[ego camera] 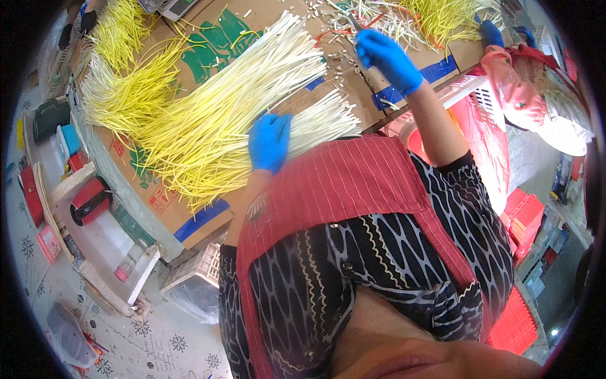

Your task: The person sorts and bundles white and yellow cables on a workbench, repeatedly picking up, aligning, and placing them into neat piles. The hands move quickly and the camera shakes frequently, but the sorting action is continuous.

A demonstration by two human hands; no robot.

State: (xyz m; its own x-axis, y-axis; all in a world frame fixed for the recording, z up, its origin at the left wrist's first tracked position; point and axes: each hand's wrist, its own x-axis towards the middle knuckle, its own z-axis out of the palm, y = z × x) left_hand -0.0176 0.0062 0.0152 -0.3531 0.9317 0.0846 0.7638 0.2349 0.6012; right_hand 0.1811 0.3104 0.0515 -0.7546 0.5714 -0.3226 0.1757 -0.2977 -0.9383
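Note:
My left hand (270, 142), in a blue glove, is curled over the near bunch of yellow chives (324, 121), whose white stalk ends point right. Against it lies a larger heap of yellow chives (227, 99), with white ends to the upper right and yellow leaves to the lower left. My right hand (388, 59), also gloved in blue, is raised right of the heap, its fingers closed around a narrow grey tool, seemingly a knife (352, 21). Its handle is hidden in the glove. Short white stalk trimmings (338, 59) lie scattered beneath and beyond this hand.
Cardboard (341, 85) covers the table, edged with blue tape (201, 220). More yellow chives (128, 90) lie at the left, another pile (445, 19) at the far right. A co-worker's gloved hand (492, 33) is beside that pile. Part of a scale (177, 7) shows at the top.

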